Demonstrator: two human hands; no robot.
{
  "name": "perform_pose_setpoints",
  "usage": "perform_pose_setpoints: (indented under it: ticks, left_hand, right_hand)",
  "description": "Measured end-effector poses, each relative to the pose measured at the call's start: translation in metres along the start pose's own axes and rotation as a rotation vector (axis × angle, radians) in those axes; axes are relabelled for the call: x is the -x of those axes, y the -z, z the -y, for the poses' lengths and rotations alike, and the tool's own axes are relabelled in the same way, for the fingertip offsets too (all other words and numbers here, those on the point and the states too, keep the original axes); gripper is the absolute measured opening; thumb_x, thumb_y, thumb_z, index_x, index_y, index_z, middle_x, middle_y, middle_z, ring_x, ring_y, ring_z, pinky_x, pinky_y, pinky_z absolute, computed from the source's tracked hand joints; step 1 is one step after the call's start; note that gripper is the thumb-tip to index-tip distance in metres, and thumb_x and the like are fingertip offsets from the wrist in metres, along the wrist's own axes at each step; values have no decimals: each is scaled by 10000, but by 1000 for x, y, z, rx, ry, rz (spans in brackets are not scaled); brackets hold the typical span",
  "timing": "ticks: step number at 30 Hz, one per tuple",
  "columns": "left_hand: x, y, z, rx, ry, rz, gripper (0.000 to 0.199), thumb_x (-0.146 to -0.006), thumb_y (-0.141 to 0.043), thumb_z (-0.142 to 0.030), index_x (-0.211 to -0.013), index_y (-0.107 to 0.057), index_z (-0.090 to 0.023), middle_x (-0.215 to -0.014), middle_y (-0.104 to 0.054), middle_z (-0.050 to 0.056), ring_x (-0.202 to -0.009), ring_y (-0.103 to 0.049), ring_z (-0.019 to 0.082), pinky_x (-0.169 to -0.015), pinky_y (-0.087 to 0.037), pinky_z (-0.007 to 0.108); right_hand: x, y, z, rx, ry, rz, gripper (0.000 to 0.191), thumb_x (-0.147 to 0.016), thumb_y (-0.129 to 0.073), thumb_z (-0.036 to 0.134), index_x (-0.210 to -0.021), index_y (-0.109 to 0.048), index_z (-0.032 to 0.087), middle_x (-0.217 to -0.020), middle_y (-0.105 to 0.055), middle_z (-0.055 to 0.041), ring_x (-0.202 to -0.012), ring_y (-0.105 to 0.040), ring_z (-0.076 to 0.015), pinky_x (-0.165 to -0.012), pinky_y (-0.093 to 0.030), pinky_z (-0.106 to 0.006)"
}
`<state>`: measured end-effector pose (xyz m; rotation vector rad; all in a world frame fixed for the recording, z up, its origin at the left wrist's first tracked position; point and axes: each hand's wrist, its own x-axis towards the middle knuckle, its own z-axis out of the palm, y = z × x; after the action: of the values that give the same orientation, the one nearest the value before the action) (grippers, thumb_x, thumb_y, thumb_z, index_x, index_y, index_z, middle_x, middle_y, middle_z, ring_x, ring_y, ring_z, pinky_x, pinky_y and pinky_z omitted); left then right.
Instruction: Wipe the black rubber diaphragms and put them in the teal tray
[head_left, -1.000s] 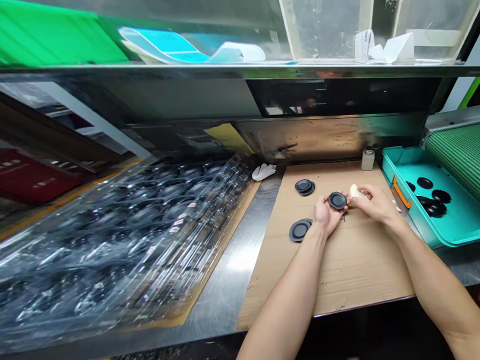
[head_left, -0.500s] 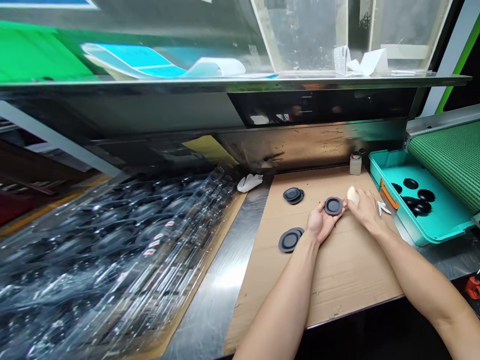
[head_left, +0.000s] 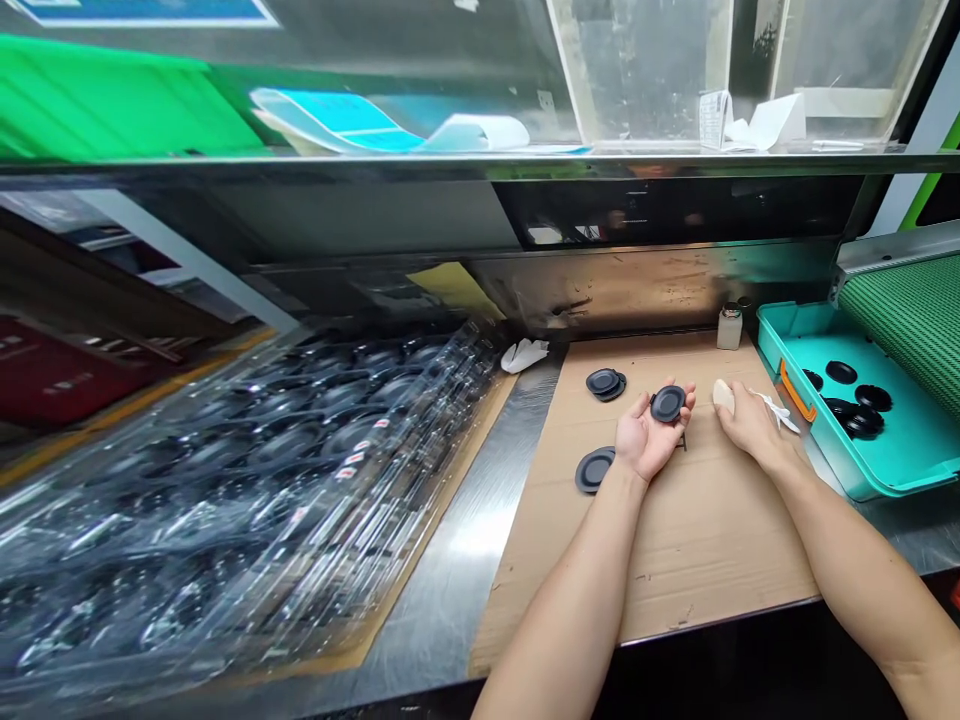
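"Where is the black disc (head_left: pixel 667 403)?"

"In the left hand (head_left: pixel 646 440), palm up over the cardboard sheet (head_left: pixel 712 540). That grip is closed on it, the thumb near its edge."

"And the right hand (head_left: pixel 746 420)?"

"Its grip is clamped on a cream pad (head_left: pixel 723 395), apart from the disc."

"What else is there?"

"A far pile (head_left: pixel 605 383) and a near pile (head_left: pixel 596 468) of similar discs on the cardboard, plus a small bottle (head_left: pixel 729 330). On the worktop (head_left: pixel 465 540), at the right, a turquoise bin (head_left: pixel 836 457) holds more."
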<state>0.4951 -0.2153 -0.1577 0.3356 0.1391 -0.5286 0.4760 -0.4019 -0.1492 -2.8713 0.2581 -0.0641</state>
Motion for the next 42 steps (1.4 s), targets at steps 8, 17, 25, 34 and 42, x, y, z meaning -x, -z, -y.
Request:
perform_pose_setpoints:
  ticks: [8, 17, 25, 34, 42]
  left_hand:
    - [7, -3, 0, -106, -59, 83, 444, -1014, -369, -250, -1378, -611, -174, -1292, -664, 156, -1180, -649, 279, -857, -584, 379]
    - [12, -11, -3, -83, -76, 29, 606, -1058, -349, -582, -1342, -631, -127, -1220, -655, 178, -1053, -672, 213, -735, -604, 229]
    - [10, -10, -4, -46, -41, 23, 652, -1058, -308, -600, -1325, -636, -105, -1188, -665, 176, -956, -678, 175, -681, -589, 193]
    - [12, -12, 18, -676, -423, -9, 423, -771, -829, -164, -1184, -737, -177, -1246, -674, 122, -1271, -601, 302, -1070, -512, 391]
    - [23, -18, 36, -889, -694, -21, 779, -687, -837, -29, -1399, -599, -236, -1246, -681, 94, -1428, -445, 292, -1218, -341, 407]
  right_hand:
    - [1, -1, 0, 28, 27, -9, 374, -1013, -476, 403, -1305, -531, 175, -1176, -653, -129, -1099, -631, -270, -901, -432, -308]
    - [-5, -6, -2, 66, 51, -29, 423, -999, -487, 429, -1325, -557, 168, -1168, -650, -144, -1090, -625, -294, -932, -444, -337]
    - [-6, -7, -2, 60, 49, -25, 442, -1000, -488, 431, -1355, -544, 173, -1182, -650, -145, -1101, -620, -298, -943, -444, -343]
    - [-5, -5, -2, 53, 57, -15, 431, -1000, -491, 431, -1340, -546, 174, -1187, -652, -143, -1097, -623, -296, -947, -443, -345]
    - [-2, 1, 2, 27, 38, 12, 405, -990, -501, 393, -1321, -556, 166, -1195, -645, -146, -1114, -613, -297, -908, -445, -325]
